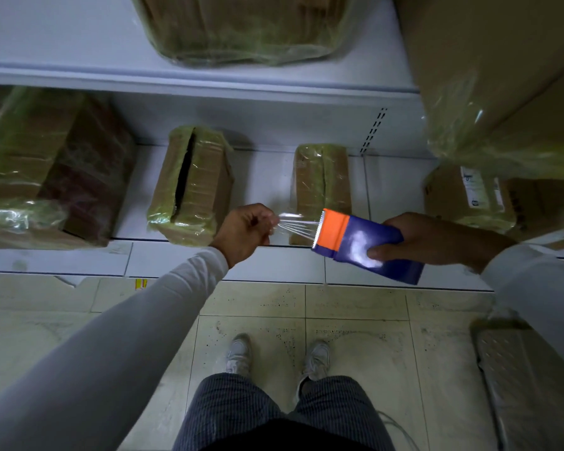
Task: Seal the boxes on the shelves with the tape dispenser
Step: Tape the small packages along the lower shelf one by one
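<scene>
Sitting on lower shelf (62,258), left to right — large wrapped box (46,164), split-top box (192,183), small box (321,187). Left hand (246,234) pinching clear tape (295,224); right hand (427,239) gripping blue-orange tape dispenser (362,244) — over shelf edge.

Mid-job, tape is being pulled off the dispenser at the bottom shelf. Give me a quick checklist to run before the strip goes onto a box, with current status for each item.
1. Dispenser held firmly: ok. The right hand grips the blue and orange tape dispenser.
2. Tape end in hand: ok. The left hand pinches the clear tape drawn from the toothed edge.
3. Tape flat: not ok. The strip looks bunched into strands.
4. Target box within reach: ok. The small box sits right behind the tape on the lower shelf.
5. Box needing sealing: cannot tell for that one; the box with the open seam to its left shows a dark gap.
</scene>
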### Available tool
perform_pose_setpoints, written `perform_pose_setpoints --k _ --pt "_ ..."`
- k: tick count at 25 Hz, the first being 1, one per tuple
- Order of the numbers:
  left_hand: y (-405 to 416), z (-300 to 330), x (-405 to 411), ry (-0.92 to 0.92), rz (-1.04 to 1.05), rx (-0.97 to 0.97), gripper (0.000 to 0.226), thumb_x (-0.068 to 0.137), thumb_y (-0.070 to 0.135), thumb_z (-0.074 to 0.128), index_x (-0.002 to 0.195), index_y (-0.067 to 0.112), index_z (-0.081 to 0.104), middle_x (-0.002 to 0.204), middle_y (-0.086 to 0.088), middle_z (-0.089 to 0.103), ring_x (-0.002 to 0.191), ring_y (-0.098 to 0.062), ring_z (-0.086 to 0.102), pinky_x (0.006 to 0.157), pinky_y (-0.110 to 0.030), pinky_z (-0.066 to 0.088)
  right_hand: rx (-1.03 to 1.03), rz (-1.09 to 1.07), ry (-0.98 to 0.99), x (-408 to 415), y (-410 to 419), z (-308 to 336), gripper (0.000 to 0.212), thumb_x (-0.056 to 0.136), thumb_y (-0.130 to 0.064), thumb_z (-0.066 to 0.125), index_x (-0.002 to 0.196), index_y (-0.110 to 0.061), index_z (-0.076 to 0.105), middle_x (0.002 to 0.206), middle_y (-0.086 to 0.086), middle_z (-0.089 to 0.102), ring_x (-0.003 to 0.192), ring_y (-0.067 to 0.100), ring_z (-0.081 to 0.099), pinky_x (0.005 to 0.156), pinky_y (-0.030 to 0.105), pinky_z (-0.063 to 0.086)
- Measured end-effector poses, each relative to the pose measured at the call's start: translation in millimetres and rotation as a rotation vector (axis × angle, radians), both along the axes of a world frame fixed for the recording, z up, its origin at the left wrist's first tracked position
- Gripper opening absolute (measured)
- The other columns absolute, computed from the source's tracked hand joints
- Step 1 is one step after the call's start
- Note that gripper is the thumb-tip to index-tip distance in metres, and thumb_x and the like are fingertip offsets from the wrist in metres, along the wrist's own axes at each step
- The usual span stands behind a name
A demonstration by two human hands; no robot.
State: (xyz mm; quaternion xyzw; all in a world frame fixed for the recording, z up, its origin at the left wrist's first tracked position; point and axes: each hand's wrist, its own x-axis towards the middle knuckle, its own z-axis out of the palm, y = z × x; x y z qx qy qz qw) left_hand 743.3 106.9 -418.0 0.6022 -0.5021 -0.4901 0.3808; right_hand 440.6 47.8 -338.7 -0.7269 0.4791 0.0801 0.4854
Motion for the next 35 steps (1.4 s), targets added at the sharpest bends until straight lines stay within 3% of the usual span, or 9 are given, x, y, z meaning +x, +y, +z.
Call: perform_pose_setpoints --k 4,8,14,17,20,26,28,31,35 --pt "-9 -7 -1 0.058 0.042 0.015 0.022 0.093 -0.002 0.052 0.075 0.009 0.058 0.065 -0.010 0.053 0.044 -0.003 0.050 0.049 -0.018 0.048 -0.020 0.007 0.082 -12 -12 1 0.092 0.046 -0.089 0.063 0.080 -0.004 0.066 0.061 0.007 0.066 0.052 0.012 0.060 0.056 0.028 0.043" --pt "-11 -17 -10 0.066 0.072 0.067 0.021 0.094 -0.004 0.051 0.077 0.006 0.059 0.065 -0.008 0.053 0.043 0.000 0.050 0.048 -0.016 0.047 -0.080 0.038 0.152 -11 -16 1 0.062 0.062 -0.063 0.064 0.080 -0.004 0.064 0.061 0.005 0.064 0.055 0.020 0.059 0.056 0.029 0.042" --pt "-15 -30 -15 0.030 0.074 0.071 0.011 0.094 -0.003 0.051 0.090 -0.003 0.061 0.068 -0.004 0.055 0.047 0.001 0.052 0.052 -0.017 0.050 -0.114 0.054 0.224 -10 -26 -11 0.045 0.076 -0.051 0.071 0.089 -0.009 0.066 0.075 0.010 0.070 0.068 0.026 0.066 0.061 0.036 0.050" --pt "-22 -40 -16 0.004 0.134 0.130 0.014 0.092 0.009 0.060 0.081 0.000 0.061 0.065 -0.005 0.056 0.049 -0.006 0.053 0.060 -0.029 0.054 -0.145 0.058 0.251 -4 -28 -17 0.040 0.080 -0.048 0.071 0.085 -0.009 0.065 0.069 0.006 0.067 0.058 0.017 0.062 0.056 0.027 0.045" --pt "-30 -51 -21 -0.044 0.165 0.217 0.027 0.085 0.025 0.071 0.073 0.004 0.059 0.064 -0.004 0.057 0.056 -0.015 0.056 0.060 -0.028 0.056 -0.161 0.033 0.271 2 -31 -20 0.038 0.079 -0.049 0.073 0.073 -0.013 0.062 0.059 0.001 0.060 0.050 0.011 0.054 0.051 0.020 0.038" --pt "-56 -64 -13 -0.449 0.078 0.369 0.060 0.070 0.062 0.071 0.067 0.004 0.059 0.063 -0.010 0.061 0.067 -0.030 0.063 0.071 -0.036 0.055 -0.152 -0.004 0.301 6 -38 -26 0.041 0.077 -0.052 0.073 0.077 -0.011 0.065 0.069 0.008 0.066 0.057 0.016 0.059 0.053 0.022 0.040" --pt "-62 -63 -14 -0.458 0.131 0.373 0.057 0.069 0.061 0.073 0.075 0.006 0.060 0.068 -0.007 0.057 0.069 -0.026 0.060 0.071 -0.033 0.052 -0.158 -0.014 0.289 11 -38 -27 0.037 0.078 -0.051 0.074 0.070 -0.017 0.061 0.063 0.002 0.062 0.056 0.014 0.057 0.052 0.022 0.038" --pt "-61 -63 -24 -0.258 0.245 0.282 0.044 0.075 0.043 0.076 0.095 0.009 0.056 0.088 -0.006 0.058 0.084 -0.024 0.058 0.082 -0.034 0.050 -0.157 -0.018 0.284 14 -39 -27 0.036 0.079 -0.050 0.073 0.066 -0.019 0.059 0.061 0.001 0.060 0.054 0.013 0.056 0.051 0.021 0.036" --pt "-54 -71 -38 -0.274 0.055 -0.019 0.015 0.091 0.022 0.050 0.096 0.011 0.059 0.096 -0.012 0.060 0.092 -0.031 0.058 0.086 -0.034 0.048 -0.136 -0.031 0.277 13 -38 -27 0.037 0.078 -0.051 0.074 0.069 -0.017 0.061 0.062 0.003 0.062 0.055 0.016 0.057 0.054 0.022 0.038"
